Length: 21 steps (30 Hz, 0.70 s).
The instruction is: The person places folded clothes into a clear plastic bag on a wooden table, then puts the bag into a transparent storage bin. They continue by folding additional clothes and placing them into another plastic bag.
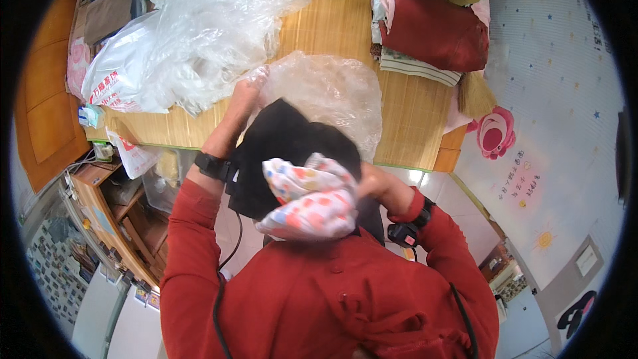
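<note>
My left hand [248,90] grips the gathered edge of a clear plastic bag [331,87] that lies partly on the bamboo mat. Beneath my forearm and in front of my chest is a black cloth [294,134], close against the bag. A white cloth with coloured dots [314,204] is bunched on top of the black one. My right hand [371,182] is at the right edge of these cloths, its fingers partly hidden and blurred; whether it grips them I cannot tell. Both wrists wear black straps with small devices.
More clear plastic bags [214,25] are heaped on the bamboo mat [329,10] at the upper left. Folded clothes, with a dark red one [431,30] among them, are stacked at the right near a straw broom [476,94]. A wooden shelf [124,199] stands low at the left.
</note>
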Tool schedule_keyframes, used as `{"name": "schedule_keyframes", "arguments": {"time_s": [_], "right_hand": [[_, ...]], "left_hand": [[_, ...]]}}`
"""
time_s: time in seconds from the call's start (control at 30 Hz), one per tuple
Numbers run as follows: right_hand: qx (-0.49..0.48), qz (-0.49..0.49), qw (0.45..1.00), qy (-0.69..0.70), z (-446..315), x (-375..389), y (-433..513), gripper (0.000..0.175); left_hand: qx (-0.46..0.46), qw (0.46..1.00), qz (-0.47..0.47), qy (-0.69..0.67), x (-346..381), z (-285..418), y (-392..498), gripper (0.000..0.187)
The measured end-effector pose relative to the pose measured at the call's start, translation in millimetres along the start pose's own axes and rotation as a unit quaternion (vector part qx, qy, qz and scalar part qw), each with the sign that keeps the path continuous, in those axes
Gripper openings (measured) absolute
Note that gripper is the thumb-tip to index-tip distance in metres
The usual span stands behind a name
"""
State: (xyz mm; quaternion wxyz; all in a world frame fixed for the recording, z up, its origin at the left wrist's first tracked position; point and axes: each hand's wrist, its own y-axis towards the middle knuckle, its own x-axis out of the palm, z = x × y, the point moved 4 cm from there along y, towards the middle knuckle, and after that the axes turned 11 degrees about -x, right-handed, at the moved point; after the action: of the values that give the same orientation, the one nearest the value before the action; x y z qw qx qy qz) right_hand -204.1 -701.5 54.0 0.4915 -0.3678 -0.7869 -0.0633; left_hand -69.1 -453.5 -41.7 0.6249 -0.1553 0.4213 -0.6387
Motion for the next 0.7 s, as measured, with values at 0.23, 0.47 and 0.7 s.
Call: {"name": "schedule_keyframes", "arguments": {"time_s": [0.23, 0.47, 0.7], "right_hand": [[0.073, 0.017, 0.993, 0.095, 73.3, -8.0, 59.6, 0.061], [0.070, 0.074, 0.990, 0.096, 71.0, -27.1, 45.1, 0.065], [0.202, 0.185, 0.962, -0.007, 106.0, -29.2, 60.9, 0.059]], "left_hand": [[0.079, 0.984, -0.098, 0.126, 2.6, 3.7, -3.9, 0.024], [0.233, 0.932, 0.061, 0.269, -10.3, 37.7, -30.8, 0.059], [0.269, 0.901, -0.141, 0.309, 15.7, 65.1, -62.2, 0.064]]}}
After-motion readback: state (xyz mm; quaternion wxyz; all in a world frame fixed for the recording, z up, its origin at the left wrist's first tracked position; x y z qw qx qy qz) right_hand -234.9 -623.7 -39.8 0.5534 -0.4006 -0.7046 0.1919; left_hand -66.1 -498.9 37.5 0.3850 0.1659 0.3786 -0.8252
